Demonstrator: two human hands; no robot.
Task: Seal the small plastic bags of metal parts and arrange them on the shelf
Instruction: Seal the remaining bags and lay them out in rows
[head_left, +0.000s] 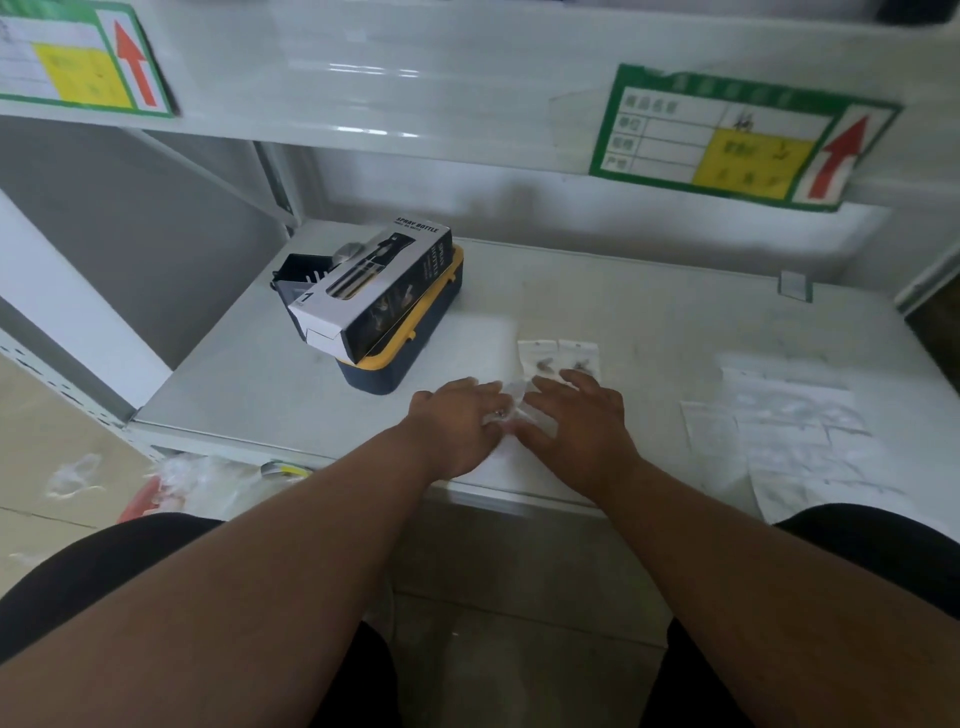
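"What are the fingers doing?"

"The left hand (457, 423) has its fingers curled in on a small clear bag (514, 402), pinching it near a dark bit of metal inside. The right hand (582, 423) lies flatter, fingers spread a little and resting on the same bag from the other side. Whether its thumb pinches too, I can't tell; it's hidden and the plastic is blurred."

"So the bag is between them?"

"Yes, low over the front of the shelf (649, 312), on a white sheet. Just beyond the fingertips lie two finished-looking bags (558, 356) side by side, parts showing inside. Well to the right is a loose spread of more bags (789, 431)."

"What could spoil it?"

"I'd guess the strip closing only partway: thin, slippery plastic, and if the part sits up near the mouth it would hold the seal open. A push forward could also nudge the two laid bags out of line. And they're working near the shelf's front edge, so a slipped bag may drop to the floor."

"That box on the left?"

"A spray bottle box (374, 288) on a yellow-lidded case (410, 332), apart from the hands."
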